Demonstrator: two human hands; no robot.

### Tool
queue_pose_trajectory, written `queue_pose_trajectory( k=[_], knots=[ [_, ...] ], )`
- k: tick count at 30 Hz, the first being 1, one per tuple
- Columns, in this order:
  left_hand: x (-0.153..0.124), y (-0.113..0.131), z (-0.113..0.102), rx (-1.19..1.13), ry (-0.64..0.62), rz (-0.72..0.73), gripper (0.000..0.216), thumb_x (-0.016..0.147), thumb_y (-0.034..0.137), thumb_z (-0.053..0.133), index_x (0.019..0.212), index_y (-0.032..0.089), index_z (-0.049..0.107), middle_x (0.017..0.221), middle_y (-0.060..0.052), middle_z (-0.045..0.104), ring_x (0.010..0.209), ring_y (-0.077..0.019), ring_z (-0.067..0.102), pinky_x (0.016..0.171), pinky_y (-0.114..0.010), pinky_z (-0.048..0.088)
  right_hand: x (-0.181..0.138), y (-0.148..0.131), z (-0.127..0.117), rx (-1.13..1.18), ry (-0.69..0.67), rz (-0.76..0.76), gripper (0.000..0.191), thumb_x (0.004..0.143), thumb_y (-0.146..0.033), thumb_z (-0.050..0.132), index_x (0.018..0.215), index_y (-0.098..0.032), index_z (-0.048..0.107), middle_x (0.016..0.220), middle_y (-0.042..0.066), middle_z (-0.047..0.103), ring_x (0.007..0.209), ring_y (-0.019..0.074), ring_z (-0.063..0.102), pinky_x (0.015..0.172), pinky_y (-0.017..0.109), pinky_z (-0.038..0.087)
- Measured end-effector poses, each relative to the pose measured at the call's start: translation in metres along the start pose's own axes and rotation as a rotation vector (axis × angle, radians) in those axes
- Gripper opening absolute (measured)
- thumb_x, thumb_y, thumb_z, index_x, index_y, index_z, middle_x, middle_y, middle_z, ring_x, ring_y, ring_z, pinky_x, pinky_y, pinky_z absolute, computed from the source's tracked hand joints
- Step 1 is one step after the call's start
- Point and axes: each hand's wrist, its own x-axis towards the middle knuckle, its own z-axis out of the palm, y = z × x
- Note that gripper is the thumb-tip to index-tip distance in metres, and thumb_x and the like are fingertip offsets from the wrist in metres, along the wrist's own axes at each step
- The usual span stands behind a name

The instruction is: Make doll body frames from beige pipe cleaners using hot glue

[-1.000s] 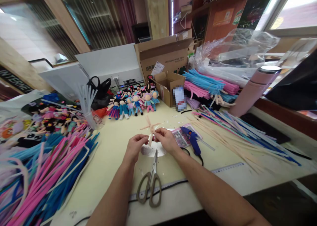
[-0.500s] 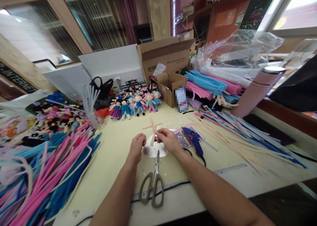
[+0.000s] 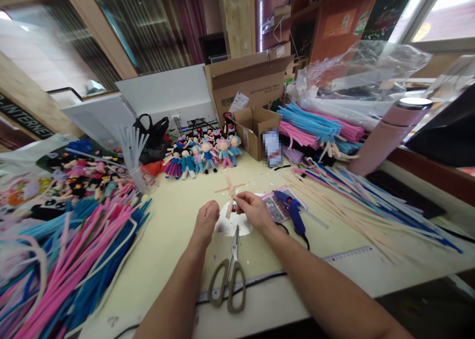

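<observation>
My right hand [image 3: 252,210] pinches a small cross-shaped figure of peach pipe cleaner [image 3: 230,193] just above the pale yellow table [image 3: 166,240]. My left hand [image 3: 207,219] is closed in a loose fist a little to the left of the figure, not touching it; what it holds, if anything, is hidden. Under both hands lies a white round patch [image 3: 232,226]. Scissors [image 3: 228,277] with grey handles lie closed on the table right in front of my hands, blades pointing away from me.
A blue glue gun [image 3: 293,213] lies right of my hands. Pipe cleaners are heaped at the left [image 3: 67,265] and spread at the right [image 3: 363,195]. Small dolls [image 3: 200,156], open cardboard boxes [image 3: 252,96], a pink flask [image 3: 386,136] and a ruler [image 3: 341,254] surround the work spot.
My left hand has let go of the pipe-cleaner figure and drawn back to the left into a fist. My right hand keeps hold of the figure.
</observation>
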Motion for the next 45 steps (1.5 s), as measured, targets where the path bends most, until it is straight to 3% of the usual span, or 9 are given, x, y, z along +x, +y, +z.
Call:
queue_pose_trajectory(
  k=[9,15,20,32,45],
  knots=[
    [-0.001,0.003,0.000,0.106,0.012,-0.012,0.028,0.079,0.027,0.040,0.051,0.020,0.034,0.048,0.005,0.031,0.049,-0.0105,0.029,0.049,-0.025,0.025,0.001,0.004,0.000,0.034,0.004,-0.002,0.026,0.072,-0.043,0.063,0.072,-0.017,0.059,0.052,-0.004,0.053,0.049,0.0090,0.048,0.050,0.023,0.040],
    [0.000,0.005,0.001,0.098,-0.092,-0.021,0.025,0.078,0.033,0.050,0.064,0.016,0.060,0.058,0.000,0.055,0.061,-0.0126,0.050,0.064,-0.025,0.038,-0.001,-0.004,0.000,0.056,0.008,0.011,0.025,0.070,-0.041,0.063,0.072,-0.016,0.059,0.052,-0.005,0.052,0.050,0.0094,0.049,0.052,0.024,0.041],
    [-0.001,0.007,0.003,-0.009,-0.077,-0.088,0.017,0.068,0.030,0.063,0.064,0.014,0.066,0.063,-0.002,0.062,0.065,-0.0139,0.054,0.068,-0.026,0.041,-0.002,-0.007,-0.001,0.040,0.018,0.012,0.024,0.070,-0.039,0.062,0.073,-0.016,0.059,0.052,-0.004,0.053,0.050,0.0097,0.049,0.052,0.024,0.041],
    [0.003,-0.003,-0.003,-0.120,0.009,-0.171,0.017,0.065,0.028,0.065,0.058,0.015,0.056,0.054,0.002,0.055,0.055,-0.0089,0.045,0.059,-0.023,0.033,-0.002,-0.004,0.000,0.027,0.010,-0.002,0.023,0.072,-0.039,0.062,0.071,-0.016,0.059,0.051,-0.005,0.052,0.049,0.0089,0.048,0.051,0.023,0.040],
    [0.004,0.006,0.002,-0.341,0.074,-0.148,0.026,0.069,0.023,0.050,0.051,0.019,0.032,0.049,0.006,0.026,0.045,-0.0067,0.024,0.044,-0.023,0.020,-0.001,-0.002,0.000,0.031,0.016,0.006,0.024,0.071,-0.041,0.063,0.071,-0.017,0.059,0.050,-0.005,0.053,0.048,0.0086,0.048,0.050,0.022,0.040]
  ],
)
